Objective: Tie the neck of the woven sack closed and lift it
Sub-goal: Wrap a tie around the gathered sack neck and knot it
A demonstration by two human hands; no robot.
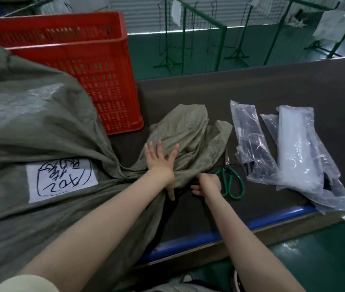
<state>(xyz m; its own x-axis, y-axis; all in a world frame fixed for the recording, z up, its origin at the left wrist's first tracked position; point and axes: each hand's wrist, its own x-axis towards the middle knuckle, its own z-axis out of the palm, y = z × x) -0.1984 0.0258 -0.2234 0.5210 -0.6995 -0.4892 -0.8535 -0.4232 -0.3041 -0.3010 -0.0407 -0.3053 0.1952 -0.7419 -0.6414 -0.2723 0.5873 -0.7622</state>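
Note:
A large grey-green woven sack (30,119) lies full on the dark table, with a white handwritten label (61,179) on its side. Its gathered neck (137,173) points right and the loose mouth (190,131) fans out beyond it. My left hand (161,163) rests flat on the neck, fingers spread and thumb tucked down over the near side. My right hand (207,184) sits just to the right, fingers curled at the neck's near edge around what looks like a thin dark cord; the cord is hard to make out.
Green-handled scissors (231,182) lie right beside my right hand. Two clear plastic bags (251,142) (302,152) lie further right. A red perforated crate (87,66) stands behind the sack. The table's blue front edge (272,216) runs near my arms. Green metal stands are beyond the table.

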